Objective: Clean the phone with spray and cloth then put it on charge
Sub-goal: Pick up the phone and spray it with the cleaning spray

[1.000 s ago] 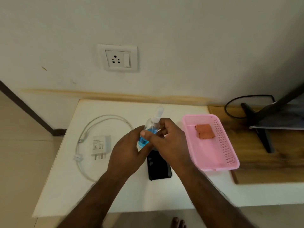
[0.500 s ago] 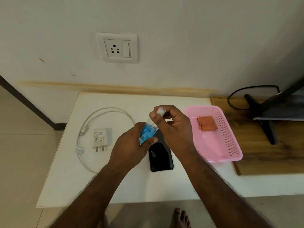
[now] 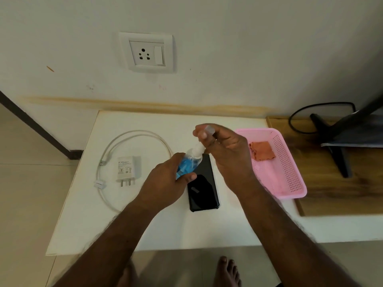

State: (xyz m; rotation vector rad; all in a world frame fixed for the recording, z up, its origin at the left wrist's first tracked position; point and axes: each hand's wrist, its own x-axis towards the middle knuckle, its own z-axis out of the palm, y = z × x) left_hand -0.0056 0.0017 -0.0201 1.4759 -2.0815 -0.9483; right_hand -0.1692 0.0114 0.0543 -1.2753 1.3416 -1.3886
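Phone (image 3: 204, 184) cleaning is at the uncapping step — the black handset lies flat on the white table (image 3: 87, 214), partly beneath the hands. The spray bottle (image 3: 189, 164) is gripped by the left hand (image 3: 165, 183), its nozzle bared, while the clear cap (image 3: 208, 129) is pinched in the right hand (image 3: 226, 154) — next, the nozzle must likely be aimed at the screen and pressed.

Both forearms are reaching in from the bottom edge, angling toward each other over the table; the left hand (image 3: 165, 183) is sitting lower and nearer, its fingers curling round the spray bottle (image 3: 189, 164) and its thumb pressing across the front, tilting the nozzle up and to the right; the right hand (image 3: 226, 154) is hovering just above and beyond it, wrist bent, back of the hand facing the camera; its thumb and fingertips are pinching the clear cap (image 3: 208, 129), which is sitting apart from the nozzle.
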